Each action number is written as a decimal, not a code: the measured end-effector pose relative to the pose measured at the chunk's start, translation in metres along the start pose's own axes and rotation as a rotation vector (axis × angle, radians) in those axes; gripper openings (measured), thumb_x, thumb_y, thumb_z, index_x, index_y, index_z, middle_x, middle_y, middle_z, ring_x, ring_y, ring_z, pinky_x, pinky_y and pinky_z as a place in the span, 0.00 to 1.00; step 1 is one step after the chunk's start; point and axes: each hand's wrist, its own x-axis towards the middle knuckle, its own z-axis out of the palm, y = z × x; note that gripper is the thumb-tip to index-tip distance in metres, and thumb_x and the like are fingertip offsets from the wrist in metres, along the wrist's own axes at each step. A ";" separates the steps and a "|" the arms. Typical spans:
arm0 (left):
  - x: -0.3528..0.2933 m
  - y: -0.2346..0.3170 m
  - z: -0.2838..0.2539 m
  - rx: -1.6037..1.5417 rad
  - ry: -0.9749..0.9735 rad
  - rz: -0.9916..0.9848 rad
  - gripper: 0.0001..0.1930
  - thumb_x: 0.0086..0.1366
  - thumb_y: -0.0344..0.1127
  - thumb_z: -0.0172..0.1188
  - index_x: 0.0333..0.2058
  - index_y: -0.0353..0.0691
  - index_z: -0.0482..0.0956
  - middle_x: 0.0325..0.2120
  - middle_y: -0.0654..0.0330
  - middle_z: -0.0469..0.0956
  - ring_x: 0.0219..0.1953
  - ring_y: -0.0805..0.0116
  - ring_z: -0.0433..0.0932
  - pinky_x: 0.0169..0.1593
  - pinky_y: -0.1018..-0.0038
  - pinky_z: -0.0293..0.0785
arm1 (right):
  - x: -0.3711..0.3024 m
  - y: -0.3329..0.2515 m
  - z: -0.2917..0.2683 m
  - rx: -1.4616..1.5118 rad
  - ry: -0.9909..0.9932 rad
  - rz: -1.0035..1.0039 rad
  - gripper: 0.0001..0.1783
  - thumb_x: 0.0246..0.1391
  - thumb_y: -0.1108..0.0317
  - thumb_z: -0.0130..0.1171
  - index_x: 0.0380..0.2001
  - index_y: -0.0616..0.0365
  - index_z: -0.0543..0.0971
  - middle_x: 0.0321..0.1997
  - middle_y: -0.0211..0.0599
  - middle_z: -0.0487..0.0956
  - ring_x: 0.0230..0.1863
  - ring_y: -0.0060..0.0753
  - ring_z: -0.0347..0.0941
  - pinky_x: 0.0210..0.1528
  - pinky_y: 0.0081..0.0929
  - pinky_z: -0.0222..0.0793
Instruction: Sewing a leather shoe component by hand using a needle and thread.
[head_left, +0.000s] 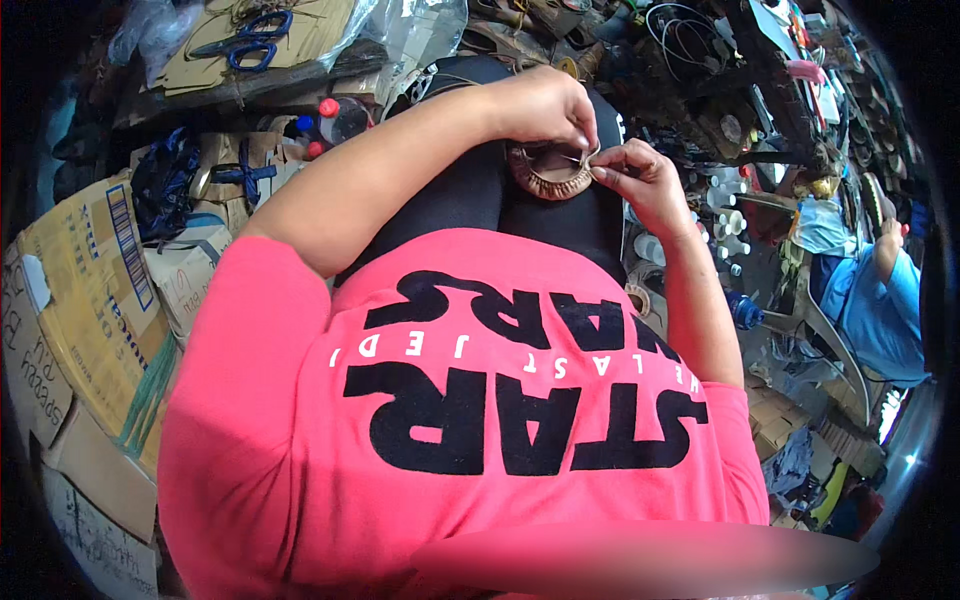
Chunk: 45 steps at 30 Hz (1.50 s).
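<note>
A brown shoe upper with a pleated, stitched edge rests on my dark-trousered lap, its hollow facing up. My right hand grips its right rim between thumb and fingers. Just above the hollow is my left hand, its fingertips pinched together near the far right edge. A thin light strand shows between the two hands. What the left fingertips hold is too small to make out.
Blue-handled scissors lie on a board at the far left. Bottles with red caps stand by my left arm, near cardboard boxes. Several plastic bottles are at the right. A person in blue sits beyond them.
</note>
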 end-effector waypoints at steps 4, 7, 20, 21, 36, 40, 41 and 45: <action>-0.050 0.004 -0.037 0.070 0.040 -0.121 0.08 0.54 0.35 0.61 0.31 0.38 0.79 0.28 0.57 0.78 0.34 0.67 0.77 0.41 0.72 0.70 | -0.009 0.000 -0.005 0.045 -0.022 -0.026 0.12 0.49 0.78 0.60 0.39 0.57 0.81 0.29 0.25 0.70 0.32 0.18 0.66 0.38 0.17 0.63; -0.087 0.011 -0.063 0.302 0.091 -0.308 0.06 0.57 0.32 0.57 0.32 0.37 0.75 0.29 0.56 0.75 0.38 0.62 0.75 0.45 0.71 0.68 | -0.019 -0.008 -0.002 -0.095 0.022 -0.012 0.14 0.48 0.80 0.59 0.40 0.55 0.81 0.27 0.26 0.68 0.30 0.19 0.65 0.35 0.17 0.62; -0.087 0.036 0.022 0.339 0.407 0.001 0.16 0.51 0.19 0.57 0.37 0.45 0.81 0.25 0.60 0.69 0.28 0.63 0.72 0.34 0.72 0.72 | -0.037 -0.008 0.017 -0.408 0.130 -0.120 0.19 0.45 0.76 0.58 0.42 0.45 0.81 0.26 0.32 0.70 0.31 0.31 0.69 0.42 0.29 0.61; -0.082 0.033 0.024 0.521 0.443 0.028 0.13 0.51 0.23 0.60 0.36 0.46 0.82 0.23 0.60 0.69 0.27 0.62 0.71 0.34 0.71 0.71 | -0.035 -0.006 0.014 -0.408 0.130 -0.118 0.19 0.45 0.76 0.58 0.42 0.45 0.81 0.26 0.32 0.70 0.31 0.31 0.69 0.42 0.29 0.61; -0.054 0.006 0.024 0.374 0.419 0.101 0.10 0.51 0.28 0.63 0.33 0.51 0.84 0.21 0.61 0.66 0.27 0.63 0.68 0.31 0.70 0.65 | -0.001 0.014 -0.017 0.039 -0.156 -0.026 0.26 0.42 0.88 0.50 0.40 0.48 0.82 0.28 0.27 0.66 0.32 0.22 0.65 0.40 0.17 0.63; -0.053 0.012 0.026 0.386 0.391 0.055 0.07 0.49 0.30 0.63 0.28 0.51 0.84 0.22 0.59 0.69 0.29 0.59 0.71 0.35 0.66 0.69 | -0.001 0.016 -0.019 0.050 -0.205 0.033 0.27 0.40 0.91 0.47 0.41 0.54 0.81 0.32 0.24 0.66 0.38 0.19 0.64 0.45 0.14 0.60; -0.053 0.013 0.027 0.384 0.369 0.051 0.07 0.49 0.30 0.63 0.28 0.50 0.84 0.22 0.59 0.69 0.28 0.59 0.71 0.35 0.66 0.69 | -0.001 0.015 -0.019 0.052 -0.204 0.034 0.27 0.40 0.91 0.47 0.41 0.54 0.81 0.32 0.24 0.66 0.38 0.19 0.64 0.45 0.14 0.60; -0.045 0.007 0.029 0.300 0.342 0.010 0.06 0.49 0.32 0.63 0.28 0.49 0.84 0.21 0.58 0.70 0.28 0.59 0.72 0.34 0.66 0.70 | 0.000 0.016 -0.017 0.163 -0.234 0.025 0.25 0.43 0.89 0.49 0.42 0.54 0.81 0.30 0.23 0.64 0.35 0.18 0.62 0.43 0.14 0.60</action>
